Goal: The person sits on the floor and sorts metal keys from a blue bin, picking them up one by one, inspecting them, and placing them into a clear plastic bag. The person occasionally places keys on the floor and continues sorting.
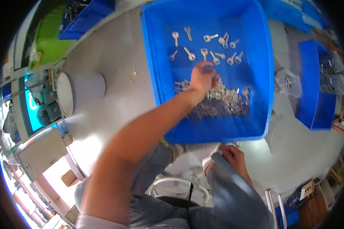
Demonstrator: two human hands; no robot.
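My left hand reaches into a large blue bin, above a heap of metal keys. Its fingers are curled, and whatever may be between them is hidden. Just beyond the knuckles is a brass-coloured key, its blade ending against the hand's outline. Several single keys lie spread over the bin's far half, including a long-bladed key and a pale key. My right hand is low beside my right knee, outside the near wall, fingers bent in. What it holds, if anything, I cannot make out.
Left of the bin, a few loose keys lie near a white bucket on its side. To the right are a clear bag and a smaller blue bin. A white ring-shaped frame shows between my legs.
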